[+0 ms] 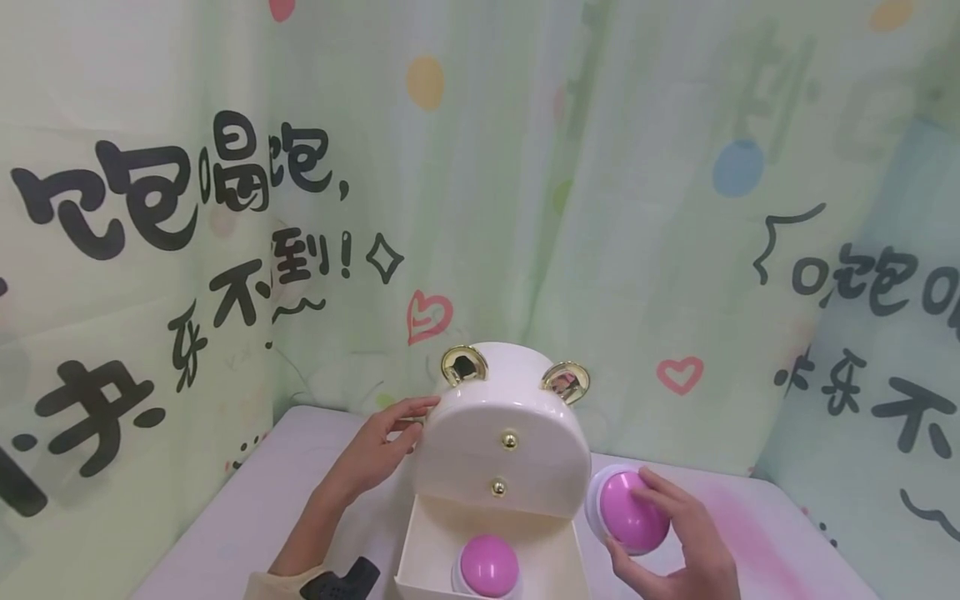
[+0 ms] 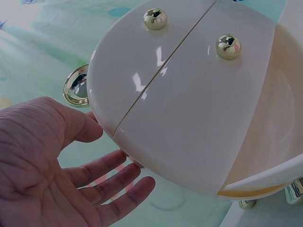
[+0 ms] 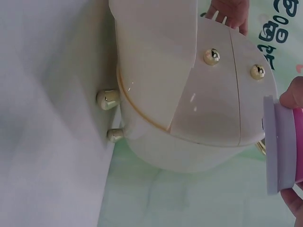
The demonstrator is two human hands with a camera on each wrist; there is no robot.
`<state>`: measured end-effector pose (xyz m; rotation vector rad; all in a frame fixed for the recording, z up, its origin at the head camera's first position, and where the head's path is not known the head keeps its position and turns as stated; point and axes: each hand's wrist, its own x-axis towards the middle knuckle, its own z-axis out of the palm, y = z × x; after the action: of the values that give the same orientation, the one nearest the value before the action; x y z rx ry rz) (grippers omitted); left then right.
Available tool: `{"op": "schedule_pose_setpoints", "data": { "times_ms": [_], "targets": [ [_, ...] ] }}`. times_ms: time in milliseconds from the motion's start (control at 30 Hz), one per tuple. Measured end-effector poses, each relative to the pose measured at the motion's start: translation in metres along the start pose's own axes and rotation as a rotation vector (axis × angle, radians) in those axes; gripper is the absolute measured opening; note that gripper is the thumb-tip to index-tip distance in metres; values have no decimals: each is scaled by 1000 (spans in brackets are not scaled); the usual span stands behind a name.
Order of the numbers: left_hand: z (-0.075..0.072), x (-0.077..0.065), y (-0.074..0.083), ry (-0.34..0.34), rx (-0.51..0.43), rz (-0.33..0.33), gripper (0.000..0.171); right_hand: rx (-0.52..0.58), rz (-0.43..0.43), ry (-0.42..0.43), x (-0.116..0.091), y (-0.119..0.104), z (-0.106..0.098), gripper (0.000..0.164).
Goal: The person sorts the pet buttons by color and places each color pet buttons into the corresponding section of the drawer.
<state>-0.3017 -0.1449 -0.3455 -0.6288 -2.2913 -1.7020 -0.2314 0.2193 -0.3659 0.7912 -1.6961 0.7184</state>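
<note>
A glossy white storage box (image 1: 465, 454) with a rounded top, two gold ears and two gold knobs stands on the table. Its lower drawer (image 1: 431, 525) is pulled out toward me. Inside the drawer lies a pink-domed round button (image 1: 489, 565) with a pale rim. My left hand (image 1: 378, 450) is at the box's upper left side, fingers extended along its edge; the left wrist view shows thumb and fingertips at that edge. To the right of the box, my right hand (image 1: 693, 533) grips a second pink-domed button (image 1: 636, 512) by its rim, raised and tilted.
The box stands on short gold feet (image 3: 108, 99) on a white table (image 1: 300, 442) with a pinkish patch at right. Pale green printed curtains (image 1: 510, 208) hang close behind and on both sides. A black strap (image 1: 341, 581) is on my left wrist.
</note>
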Motion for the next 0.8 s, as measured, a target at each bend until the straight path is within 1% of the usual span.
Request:
{"op": "schedule_pose_setpoints", "data": {
  "times_ms": [133,267,367,400,533,667,800],
  "targets": [
    [0,0,1,-5,-10,-4,38,-1,22,-45,-3,-5,2,63],
    [-1,0,0,-11,-15,-4,38,5,17,-83,-4,-10,5,61],
    [-1,0,0,-9,-7,3,38,31,-10,-95,-5,-12,8,61],
    [-1,0,0,-8,-5,6,38,25,-3,-111,-6,-13,9,62],
    [-2,0,0,-5,3,18,38,40,-25,-143,-9,-13,14,62],
    [-2,1,0,-3,11,12,38,42,-25,-176,-14,-12,18,60],
    [-1,1,0,-1,14,2,38,23,-12,-224,-22,-13,21,59]
  ]
}}
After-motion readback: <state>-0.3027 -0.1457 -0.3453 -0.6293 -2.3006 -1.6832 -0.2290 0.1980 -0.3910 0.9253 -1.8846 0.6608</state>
